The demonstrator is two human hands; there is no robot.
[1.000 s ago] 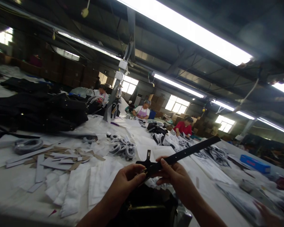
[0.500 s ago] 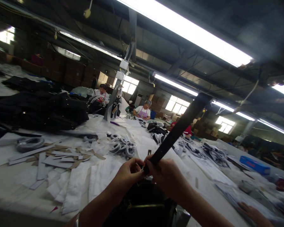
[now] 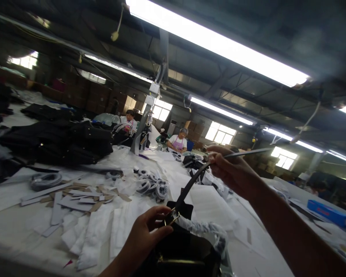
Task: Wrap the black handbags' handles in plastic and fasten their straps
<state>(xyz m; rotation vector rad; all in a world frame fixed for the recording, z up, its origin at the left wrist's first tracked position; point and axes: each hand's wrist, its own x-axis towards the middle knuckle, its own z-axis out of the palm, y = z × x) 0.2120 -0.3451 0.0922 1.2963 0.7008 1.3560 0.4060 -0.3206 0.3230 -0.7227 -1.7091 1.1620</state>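
A black handbag [image 3: 184,250] with a gold zip stands at the table's near edge. My left hand [image 3: 145,231] pinches the gold metal buckle [image 3: 171,218] at the bag's top. From that buckle a black strap [image 3: 192,182] runs up to the right, where my right hand [image 3: 227,165] is closed on it at a raised height. The strap's far end sticks out beyond my right hand. A handle wrapped in clear plastic [image 3: 204,227] curves over the bag's right side.
Cardboard and white strips [image 3: 77,196] lie left on the white table [image 3: 23,227], before a pile of black bags [image 3: 57,140]. Coiled wrapped handles [image 3: 152,182] rest mid-table. A blue box [image 3: 328,212] is at right. Two co-workers sit farther back, one in a purple apron [image 3: 177,144].
My right hand has moved up and to the right from the buckle, drawing the strap out. My left hand stays by the buckle. The wrapped handle now shows, and another hand at lower right is gone.
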